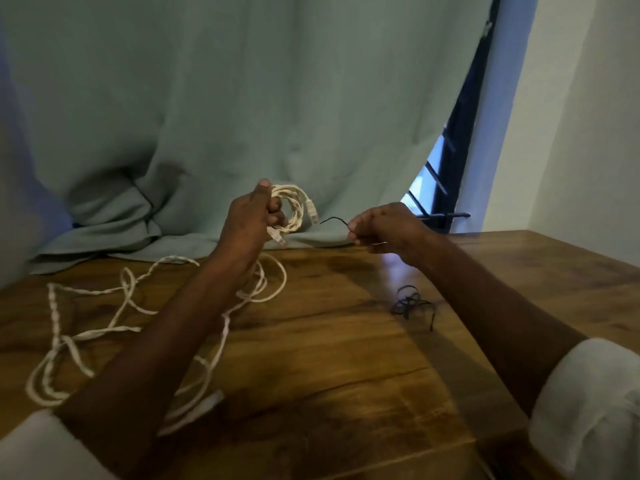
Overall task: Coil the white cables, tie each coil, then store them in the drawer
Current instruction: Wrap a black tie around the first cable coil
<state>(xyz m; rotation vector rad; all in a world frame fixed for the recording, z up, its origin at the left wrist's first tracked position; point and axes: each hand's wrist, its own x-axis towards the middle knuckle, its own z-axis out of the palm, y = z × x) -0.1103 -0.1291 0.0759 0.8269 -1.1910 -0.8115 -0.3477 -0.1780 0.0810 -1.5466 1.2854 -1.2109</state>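
My left hand (251, 220) is raised above the table and grips a small coil of white cable (294, 207), with clear plugs sticking out at its right and lower sides. To the right of it, my right hand (379, 228) pinches a thin black tie (333, 220) whose free end points toward the coil. The tie's tip stops a little short of the coil. More white cable (86, 327) lies loose and tangled on the wooden table (329, 375) at the left, partly hidden under my left forearm.
A small heap of black ties (410, 303) lies on the table under my right forearm. A green curtain (242, 98) hangs behind and bunches on the table's far edge. A barred window (436, 188) and white wall are at the right.
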